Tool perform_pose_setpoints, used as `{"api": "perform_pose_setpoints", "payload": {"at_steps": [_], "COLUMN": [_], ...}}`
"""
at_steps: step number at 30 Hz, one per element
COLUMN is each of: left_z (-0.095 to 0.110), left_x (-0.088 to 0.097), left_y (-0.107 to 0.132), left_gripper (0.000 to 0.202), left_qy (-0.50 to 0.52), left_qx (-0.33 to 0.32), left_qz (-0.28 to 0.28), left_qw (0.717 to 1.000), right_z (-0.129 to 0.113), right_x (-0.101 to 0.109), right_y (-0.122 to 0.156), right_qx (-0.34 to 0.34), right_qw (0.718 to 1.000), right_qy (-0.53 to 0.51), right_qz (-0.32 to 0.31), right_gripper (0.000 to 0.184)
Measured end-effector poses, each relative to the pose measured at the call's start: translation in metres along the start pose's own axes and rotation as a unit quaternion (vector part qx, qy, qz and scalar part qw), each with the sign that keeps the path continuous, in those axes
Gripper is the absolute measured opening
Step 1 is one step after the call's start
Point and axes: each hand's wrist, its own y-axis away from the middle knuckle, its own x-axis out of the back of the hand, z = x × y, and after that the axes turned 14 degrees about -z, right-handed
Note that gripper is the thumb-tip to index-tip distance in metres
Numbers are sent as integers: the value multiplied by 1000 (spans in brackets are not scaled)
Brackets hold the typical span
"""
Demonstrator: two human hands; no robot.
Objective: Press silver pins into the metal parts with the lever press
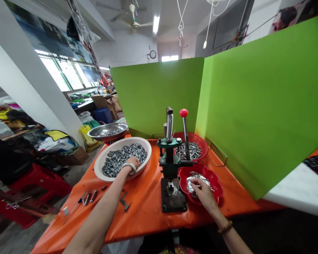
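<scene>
My left hand (133, 162) reaches into a wide white bowl (98, 165) of small dark-and-silver metal parts (119, 157). Its fingers curl down at the bowl's right side, and what they grip is hidden. Over a red scalloped dish (217, 187), my right hand (203, 193) has its thumb and fingers drawn together at a heap of thin silver pins (190, 183); I cannot make out what lies between the fingertips. A green-and-black hand press (172, 165) stands between the hands, its red-knobbed lever (184, 130) upright.
Behind the press sits a red basket (205, 151) of metal pieces. A steel pan (95, 132) stands behind the bowl. Loose tools (86, 198) and a metal bracket (125, 201) lie on the orange cover (145, 211). Green panels (159, 95) wall off the back and right.
</scene>
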Motion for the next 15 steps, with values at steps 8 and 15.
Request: {"api": "perform_pose_setpoints", "payload": {"at_steps": [8,15], "left_z": [-21,-13], "left_x": [15,2], "left_y": [0,68], "left_gripper": [27,33], "left_qy": [116,450], "left_qx": [74,-86], "left_qz": [-35,-121], "left_qw": [990,881], "right_z": [-1,-27], "right_x": [-14,-44], "right_y": [16,26], "right_qx": [13,-7], "right_qw": [998,999], "right_qy": [57,-12], "right_qz": [2,-41], "right_gripper": [31,35]}}
